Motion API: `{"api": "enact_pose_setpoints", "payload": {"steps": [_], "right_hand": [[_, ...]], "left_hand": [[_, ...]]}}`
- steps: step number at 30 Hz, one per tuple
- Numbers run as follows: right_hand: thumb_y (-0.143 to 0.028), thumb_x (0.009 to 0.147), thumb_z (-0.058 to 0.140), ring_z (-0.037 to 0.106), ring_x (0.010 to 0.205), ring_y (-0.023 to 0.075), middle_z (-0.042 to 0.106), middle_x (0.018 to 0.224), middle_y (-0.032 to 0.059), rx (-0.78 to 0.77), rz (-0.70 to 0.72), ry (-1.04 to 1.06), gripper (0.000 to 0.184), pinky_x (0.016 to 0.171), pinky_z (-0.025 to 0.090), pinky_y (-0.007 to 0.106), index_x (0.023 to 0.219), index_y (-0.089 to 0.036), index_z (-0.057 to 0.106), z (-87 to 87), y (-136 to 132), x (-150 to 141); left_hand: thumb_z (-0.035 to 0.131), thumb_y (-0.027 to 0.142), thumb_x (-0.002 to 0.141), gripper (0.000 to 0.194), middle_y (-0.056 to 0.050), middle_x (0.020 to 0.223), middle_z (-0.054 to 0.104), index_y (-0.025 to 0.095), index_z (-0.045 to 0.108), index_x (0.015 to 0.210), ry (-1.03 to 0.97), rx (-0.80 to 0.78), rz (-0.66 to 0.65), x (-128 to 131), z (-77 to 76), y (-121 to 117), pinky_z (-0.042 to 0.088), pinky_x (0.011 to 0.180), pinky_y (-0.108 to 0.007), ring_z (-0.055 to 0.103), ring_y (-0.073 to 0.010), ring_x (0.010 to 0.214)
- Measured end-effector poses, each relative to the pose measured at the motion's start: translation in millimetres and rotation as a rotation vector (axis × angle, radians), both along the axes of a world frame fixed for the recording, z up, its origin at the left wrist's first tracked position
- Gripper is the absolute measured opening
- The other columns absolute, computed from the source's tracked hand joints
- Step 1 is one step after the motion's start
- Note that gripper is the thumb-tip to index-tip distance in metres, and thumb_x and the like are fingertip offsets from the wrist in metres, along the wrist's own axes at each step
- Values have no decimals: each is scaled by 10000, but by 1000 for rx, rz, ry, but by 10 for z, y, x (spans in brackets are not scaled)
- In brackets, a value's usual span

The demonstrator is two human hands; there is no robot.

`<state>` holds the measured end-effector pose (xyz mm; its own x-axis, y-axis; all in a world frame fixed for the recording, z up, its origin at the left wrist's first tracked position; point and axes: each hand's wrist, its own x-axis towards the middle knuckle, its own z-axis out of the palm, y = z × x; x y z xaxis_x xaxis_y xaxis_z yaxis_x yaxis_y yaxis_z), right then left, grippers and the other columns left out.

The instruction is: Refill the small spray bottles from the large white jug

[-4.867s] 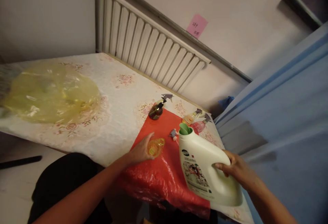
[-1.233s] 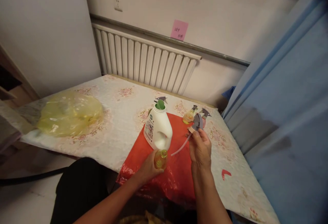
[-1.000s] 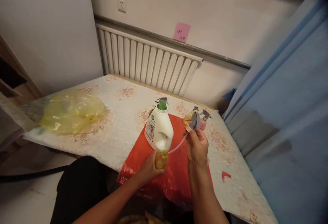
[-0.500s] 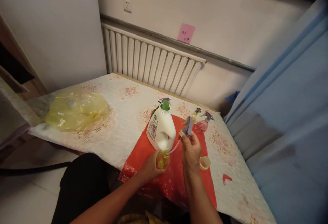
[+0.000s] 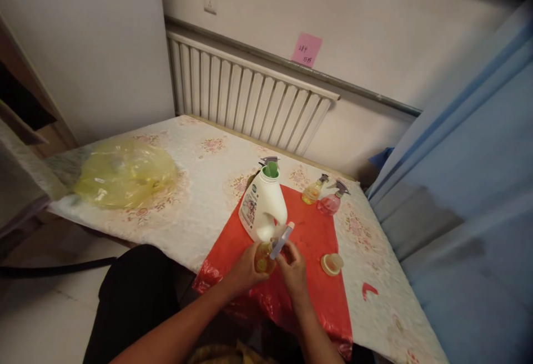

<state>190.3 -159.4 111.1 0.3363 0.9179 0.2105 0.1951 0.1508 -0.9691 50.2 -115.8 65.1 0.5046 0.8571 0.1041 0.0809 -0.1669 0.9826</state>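
Holds yellow spray bottle [image 5: 262,258] in left hand [image 5: 245,269], grey trigger sprayer [image 5: 282,241] in right hand [image 5: 295,273], by table [image 5: 204,186] front edge; apparently joining them; likely calls for aligned twisting.

Spray head [image 5: 282,241] atop yellow bottle [image 5: 262,258]

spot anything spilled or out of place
No spill shows around the white plastic jug. One oddity: a small red V-shaped scrap lies alone on the white floral tablecloth, right of the glossy red plastic sheet, like a stray offcut.
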Motion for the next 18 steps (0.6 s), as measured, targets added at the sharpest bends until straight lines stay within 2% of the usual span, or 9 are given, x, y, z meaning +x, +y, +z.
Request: {"api": "enact_pose_setpoints", "payload": {"steps": [6,10,14,18], "right_hand": [[-237,748,638,669,921,230,734,982,49,-33,30,-110,229,850,509,354,968,-210,698,84,-11,12],[-207,719,635,660,895,234,731,958,50,-46,32,-191,232,844,497,351,941,-206,703,151,-2,16],[-187,711,609,653,887,231,727,955,47,-53,46,-248,239,830,494,343,931,-213,701,219,4,-1],[-174,701,617,643,877,233,724,935,47,-53,59,-289,235,822,483,343,915,-213,706,283,3,-11]], "left_hand": [[732,151,611,652,-66,1129,649,195,504,1221,-17,5,12,25,-1,-1,503,849,-375,618,-251,983],[716,164,648,601,-61,1101,663,189,507,1211,-28,4,-8,18,76,-20,512,830,-355,628,-238,952],[719,154,652,598,-56,1095,665,188,507,1211,-3,20,5,-7,158,-37,502,868,-357,611,-246,1005],[732,129,623,641,-51,1094,652,194,498,1217,6,33,22,-28,161,-42,487,900,-365,592,-249,1040]]}}
